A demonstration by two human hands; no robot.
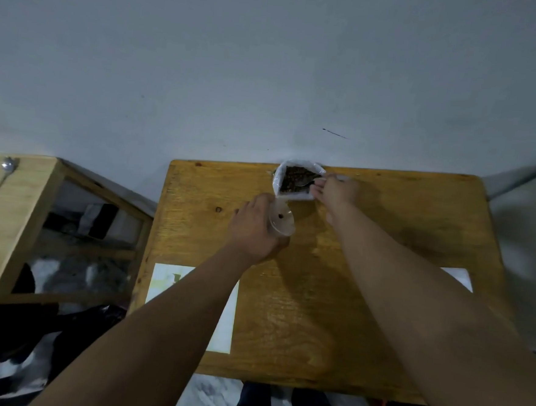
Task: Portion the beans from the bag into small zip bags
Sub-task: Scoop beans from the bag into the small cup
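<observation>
Fingers of the right hand pinch a spoon dipped into the open bag of beans at the far edge of the table, while those of the left hand curl round a small zip bag just beside it.

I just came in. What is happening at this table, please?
A person is portioning beans at a wooden table. The right hand holds a spoon, its bowl dipped into the beans in the open white bag at the table's far edge. The left hand holds a small zip bag beside it, mouth open. Only a bean or so shows inside, so this one is nearly empty.
</observation>
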